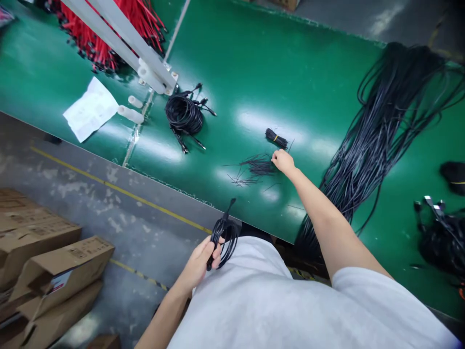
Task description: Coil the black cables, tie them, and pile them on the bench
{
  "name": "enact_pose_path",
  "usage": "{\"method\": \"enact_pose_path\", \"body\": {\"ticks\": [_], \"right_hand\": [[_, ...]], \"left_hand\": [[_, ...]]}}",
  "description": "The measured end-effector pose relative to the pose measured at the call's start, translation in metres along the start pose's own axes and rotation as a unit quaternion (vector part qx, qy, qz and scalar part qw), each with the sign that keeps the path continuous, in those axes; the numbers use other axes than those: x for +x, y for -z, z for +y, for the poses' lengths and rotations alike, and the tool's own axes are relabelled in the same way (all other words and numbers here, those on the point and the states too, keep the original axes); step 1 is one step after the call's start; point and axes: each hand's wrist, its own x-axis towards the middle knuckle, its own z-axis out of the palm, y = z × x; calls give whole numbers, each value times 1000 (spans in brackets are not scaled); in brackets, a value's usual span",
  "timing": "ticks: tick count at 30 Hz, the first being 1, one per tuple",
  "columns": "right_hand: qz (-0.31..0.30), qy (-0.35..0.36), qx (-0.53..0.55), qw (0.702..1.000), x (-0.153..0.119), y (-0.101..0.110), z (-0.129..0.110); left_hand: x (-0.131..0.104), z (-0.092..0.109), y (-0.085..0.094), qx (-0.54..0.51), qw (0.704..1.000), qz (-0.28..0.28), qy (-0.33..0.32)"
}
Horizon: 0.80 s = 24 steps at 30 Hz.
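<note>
Looking down from the head, we curl our left hand's (202, 259) fingers round 1 coiled cable (229, 237), lower centre; our right hand's (284, 162) fingers bunch at thin ties (259, 166), any pinch unclear. Coils (181, 114) left of centre look done; long cables (374, 131), right, lie uncoiled.

Left hand (201, 258) curled in a firm grip; right hand (284, 162) out ahead of it, fingers bunched, forearm (321, 202) stretching back behind.
</note>
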Motion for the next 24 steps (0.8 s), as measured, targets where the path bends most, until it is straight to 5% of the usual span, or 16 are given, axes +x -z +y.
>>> {"method": "enact_pose_path", "body": {"ticks": [5, 9, 14, 17, 20, 24], "right_hand": [[35, 40, 4, 999, -10, 17, -1], [79, 85, 107, 987, -73, 40, -13], [-117, 159, 347, 917, -210, 14, -57], [-164, 60, 462, 869, -259, -15, -93], [-120, -34, 582, 803, -261, -30, -128], [-131, -31, 660, 740, -240, -23, -162]], "left_hand": [[9, -4, -8, -38, 997, 52, -40], [23, 9, -24, -54, 994, 64, -68], [38, 25, -45, -24, 991, -11, -133], [39, 27, -47, 11, 985, -71, -158], [34, 25, -43, 35, 977, -136, -163], [30, 18, -29, -3, 970, -181, -160]]}}
